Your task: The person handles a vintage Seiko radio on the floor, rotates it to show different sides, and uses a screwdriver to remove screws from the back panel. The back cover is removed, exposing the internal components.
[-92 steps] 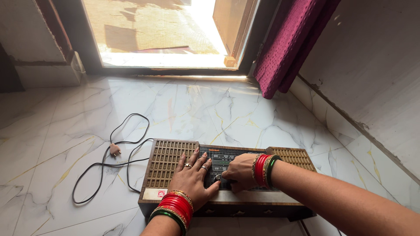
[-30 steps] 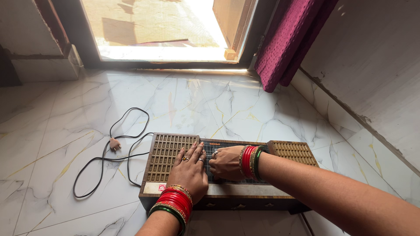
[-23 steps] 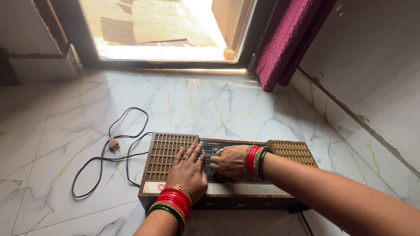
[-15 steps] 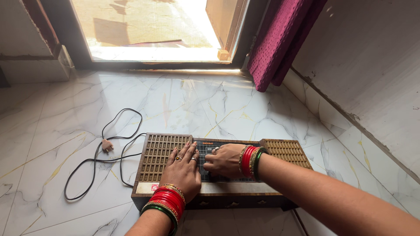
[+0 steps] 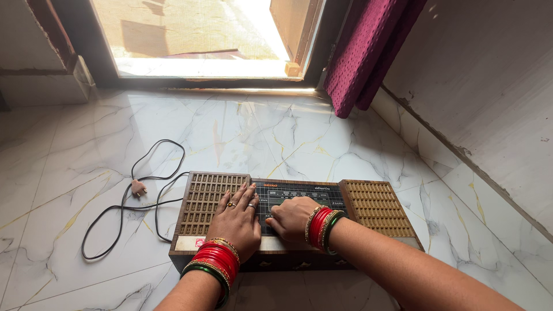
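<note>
Left hand flat, fingers spread, on radio; right hand curled at its dark middle panel, holding nothing. Radio lies near on white marble floor. Black cord left. Doorway far; magenta curtain right.

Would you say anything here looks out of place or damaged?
Mildly. The radio lies face-up on the marble floor, its black cord sprawled loose with the plug unconnected. Left hand and right hand rest on it. No damage shows.
</note>
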